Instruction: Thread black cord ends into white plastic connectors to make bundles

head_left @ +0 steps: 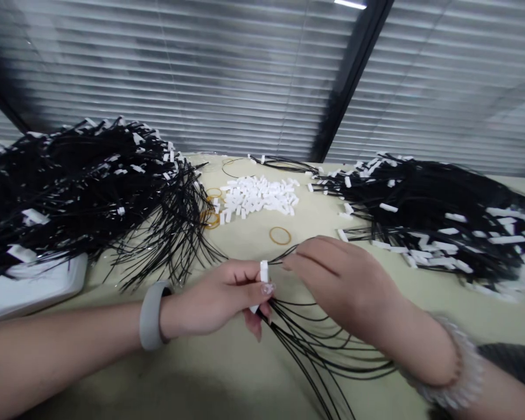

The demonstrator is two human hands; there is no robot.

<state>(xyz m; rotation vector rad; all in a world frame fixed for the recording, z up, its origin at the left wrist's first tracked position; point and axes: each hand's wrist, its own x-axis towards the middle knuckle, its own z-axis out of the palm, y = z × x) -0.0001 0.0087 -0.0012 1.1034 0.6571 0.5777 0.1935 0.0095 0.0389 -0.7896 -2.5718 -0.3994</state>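
My left hand (pixel 234 289) pinches a white plastic connector (pixel 263 271) between thumb and fingers. Several thin black wires (pixel 306 344) run out from that hand toward the lower right and curve below my other arm. To the right of the connector, my right hand (pixel 339 277) is bent downward with its fingers together. Black wire (pixel 284 252) passes between the connector and those fingertips, which seem closed on it, though they are slightly blurred and partly turned away.
White loose connectors (pixel 258 195) lie heaped at the table's middle, with rubber bands (pixel 280 235) near them. A large bundle of black wires (pixel 79 186) sits left over a white tray (pixel 56 286). Another wire bundle (pixel 441 198) lies right. Window blinds (pixel 227 76) stand behind.
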